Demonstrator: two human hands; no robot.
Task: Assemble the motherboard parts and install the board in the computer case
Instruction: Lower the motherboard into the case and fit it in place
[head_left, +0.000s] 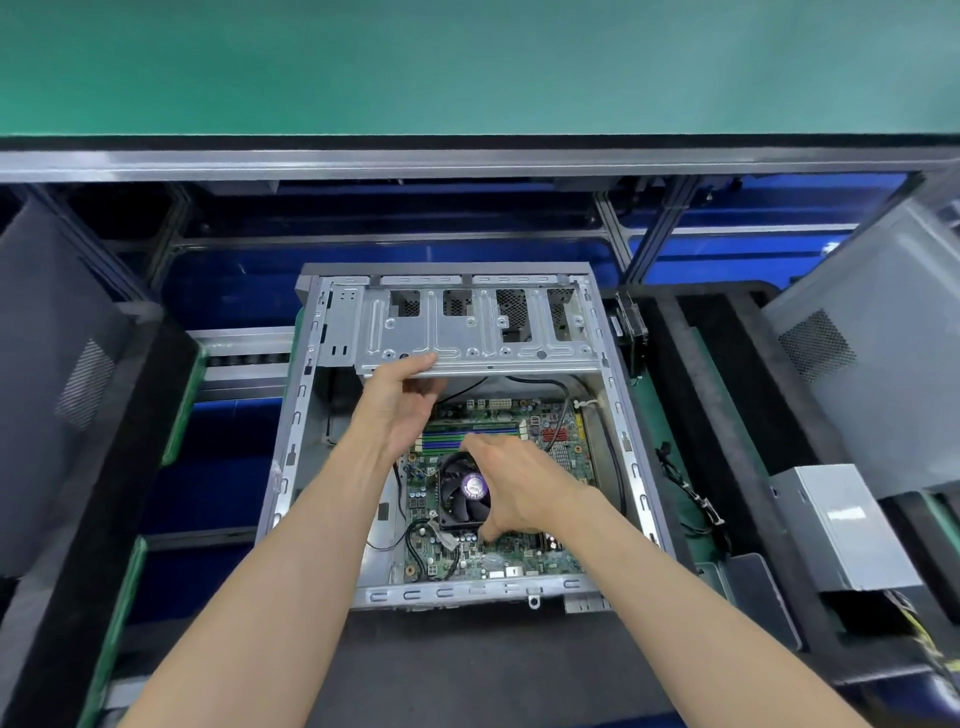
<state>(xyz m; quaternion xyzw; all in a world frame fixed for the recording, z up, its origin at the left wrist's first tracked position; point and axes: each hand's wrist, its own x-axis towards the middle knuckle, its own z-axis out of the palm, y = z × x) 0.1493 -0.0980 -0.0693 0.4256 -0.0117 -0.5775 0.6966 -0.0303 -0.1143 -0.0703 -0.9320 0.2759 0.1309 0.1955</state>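
An open grey computer case (301, 415) lies flat in the middle of the head view. The green motherboard (519, 564) sits inside it, with a black CPU fan (462, 493) bearing a purple label. My left hand (402, 402) grips the front edge of the metal drive bay bracket (467, 332) at the case's far end, thumb on top. My right hand (511, 483) reaches over the fan, its fingers curled down around the fan's right side and touching the board beside it. Green and blue memory slots (447, 434) lie between the two hands.
A grey power supply (847, 530) with cables lies at the right on black foam. Loose black cables (691, 493) run beside the case's right wall. Grey case panels lean at the far left (62, 384) and the far right (878, 353). A shelf frame crosses the back.
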